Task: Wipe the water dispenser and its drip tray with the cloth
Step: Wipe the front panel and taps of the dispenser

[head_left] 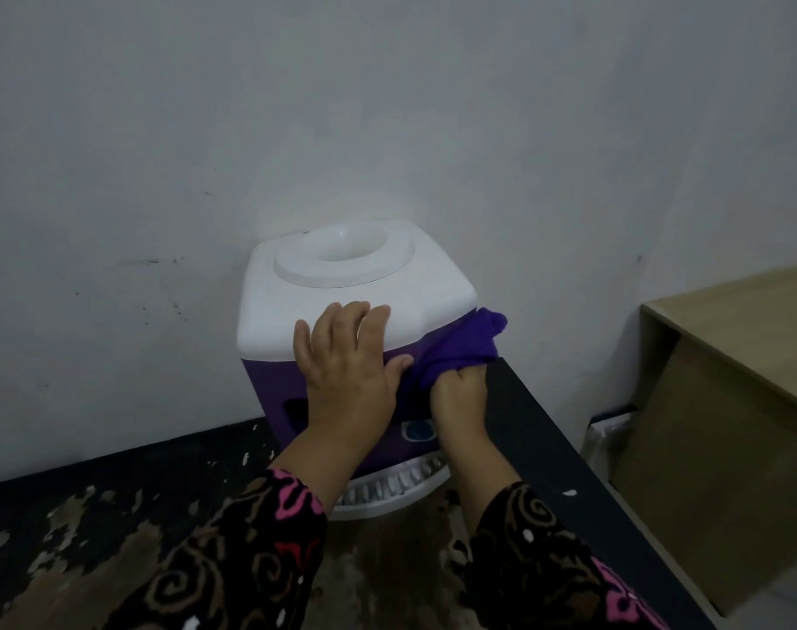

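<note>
Cloth (460, 352), purple and bunched, sits clenched in your right hand (460, 393) against the water dispenser (342, 288) at frame centre, just right of your left hand (346, 361), spread flat on its white top, with the drip tray (387, 488) below your wrists.

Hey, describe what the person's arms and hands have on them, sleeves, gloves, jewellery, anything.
Both hands are bare: left hand, right hand, no gloves, no rings or watch visible. Both forearms wear long dark sleeves patterned with brown swirls and pink, red and white motifs, ending short of the wrists.
</note>
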`<state>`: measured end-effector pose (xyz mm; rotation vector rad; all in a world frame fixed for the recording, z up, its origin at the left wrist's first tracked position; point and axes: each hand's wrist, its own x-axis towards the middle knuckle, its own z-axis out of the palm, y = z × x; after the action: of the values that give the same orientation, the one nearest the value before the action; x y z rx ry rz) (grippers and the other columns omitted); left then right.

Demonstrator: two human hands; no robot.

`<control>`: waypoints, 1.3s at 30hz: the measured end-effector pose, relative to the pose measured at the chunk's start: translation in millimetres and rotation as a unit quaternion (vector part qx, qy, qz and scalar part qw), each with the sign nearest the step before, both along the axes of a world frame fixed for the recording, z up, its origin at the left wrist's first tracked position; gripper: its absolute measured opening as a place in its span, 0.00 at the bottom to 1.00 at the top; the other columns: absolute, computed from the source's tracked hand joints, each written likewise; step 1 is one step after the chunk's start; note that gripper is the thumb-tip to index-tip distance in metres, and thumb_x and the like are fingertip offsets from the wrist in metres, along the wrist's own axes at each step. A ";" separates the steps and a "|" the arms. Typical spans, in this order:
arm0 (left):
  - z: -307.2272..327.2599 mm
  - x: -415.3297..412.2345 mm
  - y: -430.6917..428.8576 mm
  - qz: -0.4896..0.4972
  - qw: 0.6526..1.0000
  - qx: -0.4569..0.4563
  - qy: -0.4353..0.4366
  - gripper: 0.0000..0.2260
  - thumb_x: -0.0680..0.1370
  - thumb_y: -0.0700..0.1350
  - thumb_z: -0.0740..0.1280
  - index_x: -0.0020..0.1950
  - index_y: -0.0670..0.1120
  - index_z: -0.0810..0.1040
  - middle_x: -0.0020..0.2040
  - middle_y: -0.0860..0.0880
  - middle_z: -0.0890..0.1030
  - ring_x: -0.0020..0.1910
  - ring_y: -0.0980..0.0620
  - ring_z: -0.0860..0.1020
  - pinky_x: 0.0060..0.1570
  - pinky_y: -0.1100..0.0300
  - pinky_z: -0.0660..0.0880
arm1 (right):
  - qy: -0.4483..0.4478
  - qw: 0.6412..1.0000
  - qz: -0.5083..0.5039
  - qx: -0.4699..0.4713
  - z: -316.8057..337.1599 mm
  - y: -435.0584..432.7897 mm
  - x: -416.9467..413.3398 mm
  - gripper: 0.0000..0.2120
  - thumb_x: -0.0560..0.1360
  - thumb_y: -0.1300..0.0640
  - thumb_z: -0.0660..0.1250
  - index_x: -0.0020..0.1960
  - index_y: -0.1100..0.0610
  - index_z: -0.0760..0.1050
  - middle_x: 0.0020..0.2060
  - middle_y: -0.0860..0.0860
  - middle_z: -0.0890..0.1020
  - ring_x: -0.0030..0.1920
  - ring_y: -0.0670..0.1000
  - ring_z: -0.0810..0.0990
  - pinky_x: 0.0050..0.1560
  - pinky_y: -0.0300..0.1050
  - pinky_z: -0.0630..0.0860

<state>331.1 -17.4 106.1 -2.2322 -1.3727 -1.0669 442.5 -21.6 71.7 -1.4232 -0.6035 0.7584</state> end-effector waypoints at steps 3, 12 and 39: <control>-3.9 1.5 4.1 0.013 1.000 0.024 0.016 0.25 0.66 0.50 0.75 0.60 0.43 0.76 0.58 0.41 0.77 0.61 0.37 0.74 0.63 0.34 0.61 | -0.069 0.995 -0.008 0.075 10.7 6.5 4.9 0.23 0.78 0.60 0.55 0.72 0.53 0.57 0.66 0.57 0.71 0.62 0.56 0.73 0.64 0.57 0.72; -15.1 2.4 12.6 0.006 0.999 0.053 -0.003 0.25 0.69 0.53 0.69 0.62 0.47 0.67 0.59 0.41 0.75 0.64 0.43 0.62 0.65 0.36 0.58 | -0.132 0.991 -0.008 0.027 -48.5 1.9 9.0 0.25 0.74 0.70 0.58 0.71 0.63 0.60 0.67 0.61 0.69 0.66 0.59 0.70 0.67 0.36 0.66; -65.4 -32.8 4.3 0.040 0.967 -0.118 -0.221 0.42 0.70 0.66 0.62 0.74 0.52 0.43 0.76 0.36 0.47 0.74 0.40 0.46 0.69 0.44 0.47 | -0.219 0.970 -0.100 -0.044 -55.3 20.5 17.3 0.31 0.70 0.71 0.59 0.71 0.56 0.59 0.63 0.58 0.68 0.62 0.56 0.64 0.57 0.46 0.66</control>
<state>298.3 -13.1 40.7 -2.1502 -1.8390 -1.5081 459.8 -1.1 16.4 -1.7217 -0.7552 0.3114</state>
